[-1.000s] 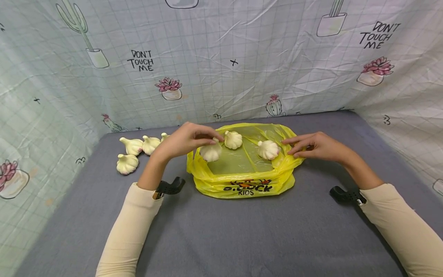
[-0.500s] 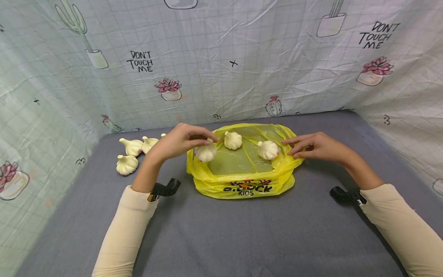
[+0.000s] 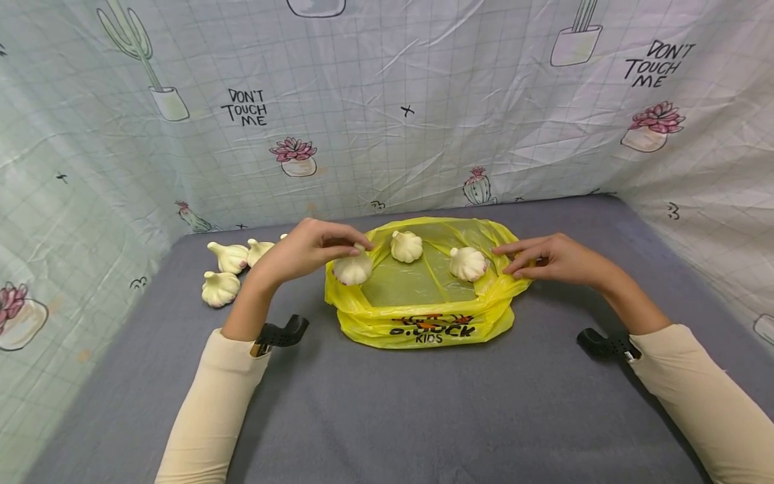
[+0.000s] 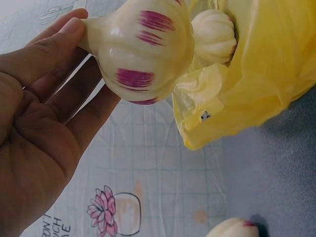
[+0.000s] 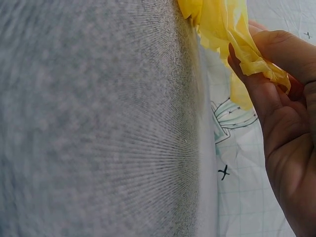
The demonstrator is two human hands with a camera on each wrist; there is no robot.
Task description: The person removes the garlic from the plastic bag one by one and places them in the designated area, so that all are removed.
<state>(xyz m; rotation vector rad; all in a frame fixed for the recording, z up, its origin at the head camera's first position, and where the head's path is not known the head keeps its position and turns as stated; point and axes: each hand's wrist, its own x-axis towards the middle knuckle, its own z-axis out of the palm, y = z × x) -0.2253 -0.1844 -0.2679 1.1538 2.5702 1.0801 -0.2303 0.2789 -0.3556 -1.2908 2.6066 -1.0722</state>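
My left hand pinches a cream garlic bulb by its stem, over the left rim of a yellow plastic bag. Purple streaks mark this bulb in the left wrist view. Two more garlic bulbs lie inside the wide-mouthed bag: one toward the back, another toward the right. At the bag's right rim, my right hand grips the plastic between thumb and fingers; the right wrist view shows the crumpled yellow film caught there.
Several garlic bulbs lie on the grey cloth-covered table at the left, some partly behind my left hand. A printed fabric backdrop with cactus drawings rises behind the table and along both sides.
My left hand has moved a little to the left with the garlic bulb, from inside the bag's opening to its left rim. My right hand stays at the right rim.
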